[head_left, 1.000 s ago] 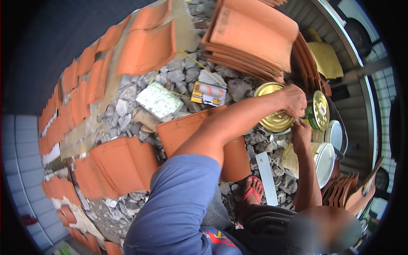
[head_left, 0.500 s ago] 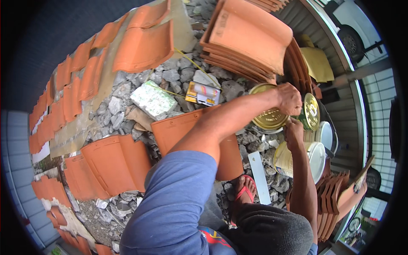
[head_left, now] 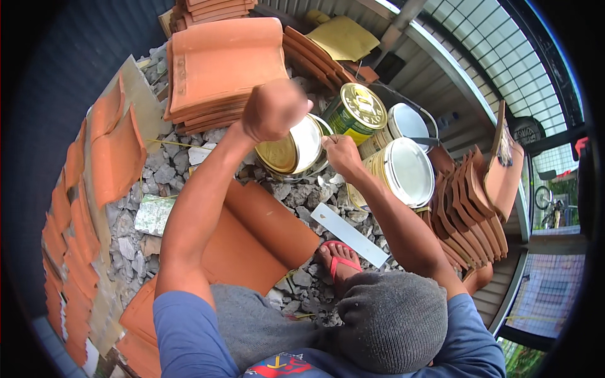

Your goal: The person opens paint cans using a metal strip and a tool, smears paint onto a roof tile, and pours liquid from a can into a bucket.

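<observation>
A round paint can (head_left: pixel 318 165) stands on the rubble in front of me. Its gold lid (head_left: pixel 276 155) looks lifted on one side, and a white surface shows beside it. My left hand (head_left: pixel 277 108), a fist smeared by motion, is just above the lid; what it holds is hidden. At the can's right rim my right hand (head_left: pixel 343 154) is closed, fingers pinched on the edge. Close behind the right hand stands a green and yellow can with a gold lid (head_left: pixel 363 106).
Two white-lidded pails (head_left: pixel 411 171) stand at the right. Stacked clay roof tiles (head_left: pixel 227 60) lie behind my left hand, and more tiles (head_left: pixel 466 217) lean at the right. A flat pale strip (head_left: pixel 350 235) lies near my sandalled foot (head_left: pixel 340 259) on broken stone.
The view has swung right, so the cans appear farther left. The gold lid lay flat over the can and now sits tilted, with white showing. My left hand has risen away from my right.
</observation>
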### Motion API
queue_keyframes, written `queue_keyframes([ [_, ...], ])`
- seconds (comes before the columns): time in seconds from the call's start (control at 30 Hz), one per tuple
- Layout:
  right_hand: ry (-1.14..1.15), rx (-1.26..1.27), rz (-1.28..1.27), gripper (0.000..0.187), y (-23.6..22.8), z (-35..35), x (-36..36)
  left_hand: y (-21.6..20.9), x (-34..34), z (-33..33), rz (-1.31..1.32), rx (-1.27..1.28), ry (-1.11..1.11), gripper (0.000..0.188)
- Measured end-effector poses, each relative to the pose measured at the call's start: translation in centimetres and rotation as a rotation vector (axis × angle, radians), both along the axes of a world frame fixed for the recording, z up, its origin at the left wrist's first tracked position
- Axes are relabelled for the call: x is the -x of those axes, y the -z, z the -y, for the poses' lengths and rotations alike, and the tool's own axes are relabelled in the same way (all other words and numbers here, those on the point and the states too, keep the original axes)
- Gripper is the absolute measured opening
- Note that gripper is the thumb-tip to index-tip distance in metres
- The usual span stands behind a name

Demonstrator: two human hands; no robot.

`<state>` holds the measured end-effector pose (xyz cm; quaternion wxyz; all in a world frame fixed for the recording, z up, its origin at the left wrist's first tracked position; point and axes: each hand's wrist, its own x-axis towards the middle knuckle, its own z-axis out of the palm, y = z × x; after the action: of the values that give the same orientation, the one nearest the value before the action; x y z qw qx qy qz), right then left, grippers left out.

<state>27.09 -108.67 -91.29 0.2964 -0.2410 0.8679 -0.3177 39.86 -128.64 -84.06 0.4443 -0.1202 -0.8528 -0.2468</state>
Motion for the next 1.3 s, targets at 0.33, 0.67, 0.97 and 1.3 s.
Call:
queue_keyframes([
  [0.33,0.029,0.165,0.248,0.046,2.0,-8.8,-3.3,-3.1,-5.0,1.1,-0.127,0.06,-0.088,0.038],
  [0.67,-0.142,0.168,0.186,0.036,3.2,-11.4,-2.5,-11.1,-16.8,3.2,-0.377,0.205,-0.358,0.06],
  [0.97,-0.455,-0.049,0.167,0.039,2.7,-12.2,-3.1,-3.3,-37.1,6.5,-0.014,0.36,-0.897,0.044],
  [1.3,-0.565,-0.243,0.058,0.046,3.0,-12.7,-2.4,6.3,-43.8,6.2,0.261,0.318,-1.183,0.033],
])
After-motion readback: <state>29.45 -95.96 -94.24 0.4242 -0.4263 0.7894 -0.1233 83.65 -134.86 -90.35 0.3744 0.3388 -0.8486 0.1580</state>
